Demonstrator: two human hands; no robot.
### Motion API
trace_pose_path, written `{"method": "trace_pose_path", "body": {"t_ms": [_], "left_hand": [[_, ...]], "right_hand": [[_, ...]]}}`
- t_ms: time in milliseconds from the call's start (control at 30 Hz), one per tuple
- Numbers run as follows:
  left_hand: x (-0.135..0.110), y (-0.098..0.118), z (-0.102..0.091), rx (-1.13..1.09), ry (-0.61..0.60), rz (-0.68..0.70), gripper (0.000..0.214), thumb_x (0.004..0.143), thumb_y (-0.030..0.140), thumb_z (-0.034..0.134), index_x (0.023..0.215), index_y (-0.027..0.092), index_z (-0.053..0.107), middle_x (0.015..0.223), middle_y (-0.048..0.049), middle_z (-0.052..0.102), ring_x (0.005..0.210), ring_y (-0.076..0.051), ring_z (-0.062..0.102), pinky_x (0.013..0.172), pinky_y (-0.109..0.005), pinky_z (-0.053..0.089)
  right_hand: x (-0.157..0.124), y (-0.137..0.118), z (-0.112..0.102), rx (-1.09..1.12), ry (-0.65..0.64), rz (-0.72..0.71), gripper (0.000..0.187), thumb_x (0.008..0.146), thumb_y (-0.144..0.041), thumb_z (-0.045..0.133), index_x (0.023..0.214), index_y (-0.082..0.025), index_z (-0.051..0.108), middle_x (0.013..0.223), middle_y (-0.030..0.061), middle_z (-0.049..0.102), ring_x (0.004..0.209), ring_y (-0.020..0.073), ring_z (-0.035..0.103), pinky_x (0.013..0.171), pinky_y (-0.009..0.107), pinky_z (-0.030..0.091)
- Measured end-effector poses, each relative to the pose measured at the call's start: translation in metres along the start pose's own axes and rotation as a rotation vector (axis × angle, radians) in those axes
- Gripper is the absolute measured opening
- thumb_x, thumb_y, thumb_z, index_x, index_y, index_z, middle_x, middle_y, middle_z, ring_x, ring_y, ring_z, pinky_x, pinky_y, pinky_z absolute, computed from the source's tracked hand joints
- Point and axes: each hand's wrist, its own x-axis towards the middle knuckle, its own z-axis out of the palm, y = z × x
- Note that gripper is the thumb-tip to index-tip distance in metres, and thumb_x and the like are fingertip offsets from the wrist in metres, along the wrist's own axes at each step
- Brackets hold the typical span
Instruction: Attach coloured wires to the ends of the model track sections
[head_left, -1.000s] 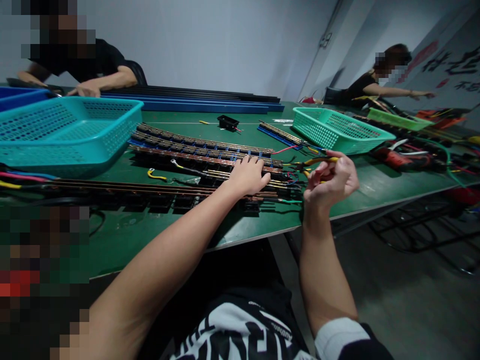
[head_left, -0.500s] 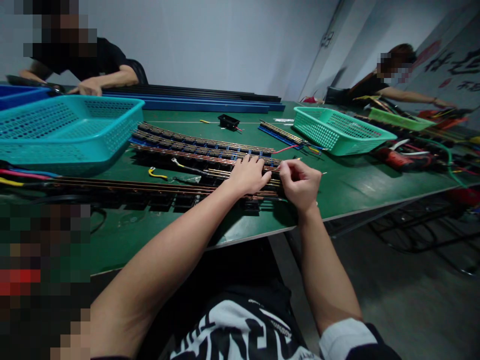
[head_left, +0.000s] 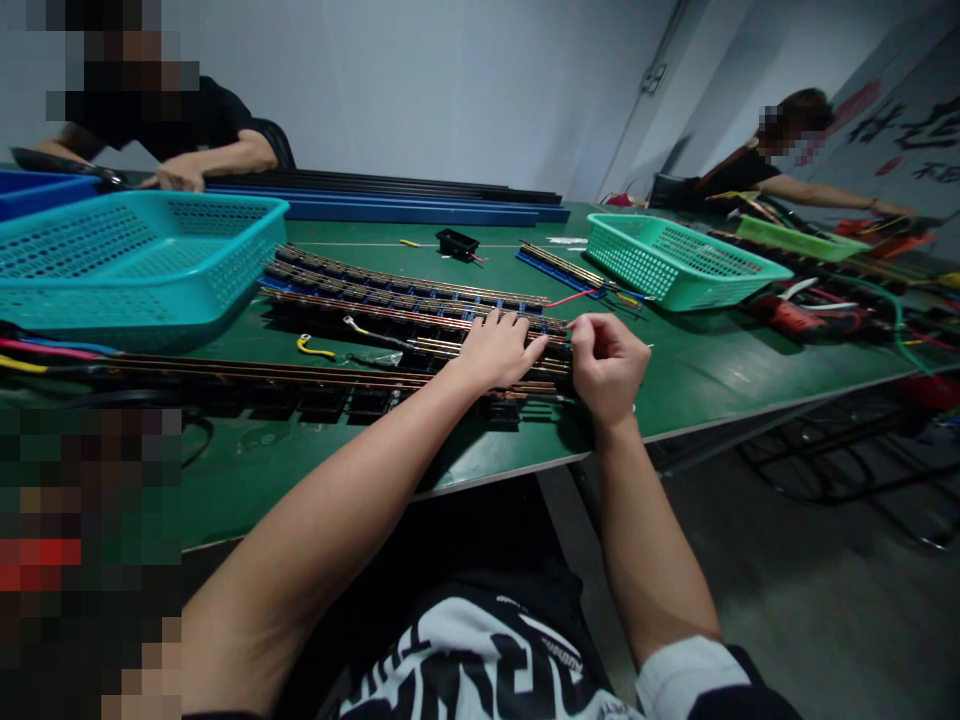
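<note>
Several long curved copper-and-blue rail strips (head_left: 390,290) lie side by side on the green table (head_left: 712,370). My left hand (head_left: 495,350) rests flat on the right end of the strips, fingers stretched out over them. My right hand (head_left: 607,365) is closed in a pinch at that same end, touching the strips beside my left fingertips. What the pinch holds is too small to make out. Thin red and yellow wires (head_left: 570,298) trail from the strip ends.
A teal basket (head_left: 135,260) stands at the left, a green basket (head_left: 675,260) at the back right. A yellow-handled tool (head_left: 315,348) and a black connector (head_left: 456,242) lie on the table. Two other people work at the far side. Long blue rails (head_left: 420,210) run along the back.
My right hand came down from the air at the right, where it held yellow-handled pliers, to the strip ends and now pinches there. My left hand has stayed in place.
</note>
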Motion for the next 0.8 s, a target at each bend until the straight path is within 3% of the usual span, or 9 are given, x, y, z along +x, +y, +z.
{"method": "trace_pose_path", "body": {"t_ms": [67, 167, 300, 400, 633, 800], "left_hand": [[0.0, 0.0, 0.0, -0.006, 0.004, -0.002, 0.059, 0.105, 0.054, 0.024, 0.122, 0.015, 0.065, 0.142, -0.0152, 0.059, 0.134, -0.032, 0.049, 0.107, -0.048, 0.043], [0.001, 0.0, 0.0, -0.001, -0.007, 0.008, 0.063, 0.106, 0.052, 0.017, 0.127, 0.018, 0.065, 0.141, -0.014, 0.059, 0.134, -0.033, 0.05, 0.106, -0.05, 0.043], [0.001, -0.002, 0.0, 0.001, -0.024, 0.02, 0.06, 0.107, 0.039, 0.013, 0.138, 0.017, 0.059, 0.148, -0.0138, 0.055, 0.139, -0.035, 0.046, 0.108, -0.054, 0.041], [0.001, -0.002, 0.001, 0.025, -0.032, 0.016, 0.056, 0.106, 0.033, 0.018, 0.129, 0.012, 0.065, 0.149, -0.0148, 0.054, 0.139, -0.035, 0.046, 0.109, -0.052, 0.041], [0.0, -0.001, 0.0, 0.055, -0.014, 0.027, 0.047, 0.103, 0.033, 0.031, 0.127, 0.014, 0.065, 0.15, -0.0133, 0.053, 0.137, -0.033, 0.047, 0.107, -0.049, 0.044], [0.0, -0.001, 0.001, 0.039, -0.017, 0.002, 0.048, 0.103, 0.041, 0.034, 0.128, 0.015, 0.065, 0.151, -0.0127, 0.053, 0.139, -0.033, 0.044, 0.11, -0.049, 0.041]], "right_hand": [[0.003, 0.002, 0.001, 0.077, 0.149, 0.076, 0.03, 0.092, -0.041, 0.055, 0.075, -0.019, 0.065, 0.062, -0.0022, 0.059, 0.051, 0.0083, 0.05, 0.05, 0.022, 0.039], [0.01, 0.005, 0.0, 0.241, 0.335, 0.223, 0.033, 0.092, -0.049, 0.053, 0.075, -0.021, 0.059, 0.05, -0.0077, 0.044, 0.039, 0.007, 0.039, 0.041, 0.022, 0.031], [0.016, 0.003, -0.007, 0.481, 0.454, 0.36, 0.031, 0.088, -0.051, 0.056, 0.078, -0.022, 0.057, 0.047, -0.0107, 0.04, 0.033, 0.0058, 0.029, 0.034, 0.021, 0.024], [0.011, -0.008, -0.014, 0.562, 0.505, 0.351, 0.027, 0.085, -0.047, 0.059, 0.083, -0.02, 0.059, 0.049, -0.0103, 0.045, 0.033, 0.0049, 0.03, 0.033, 0.02, 0.023], [-0.019, -0.051, -0.039, 0.546, 0.631, 0.241, 0.021, 0.085, -0.035, 0.056, 0.078, -0.018, 0.064, 0.045, -0.0088, 0.044, 0.032, 0.0045, 0.03, 0.033, 0.019, 0.021], [-0.027, -0.057, -0.045, 0.504, 0.625, 0.243, 0.022, 0.084, -0.036, 0.057, 0.078, -0.017, 0.066, 0.045, -0.0082, 0.044, 0.031, 0.0044, 0.029, 0.032, 0.019, 0.021]]}}
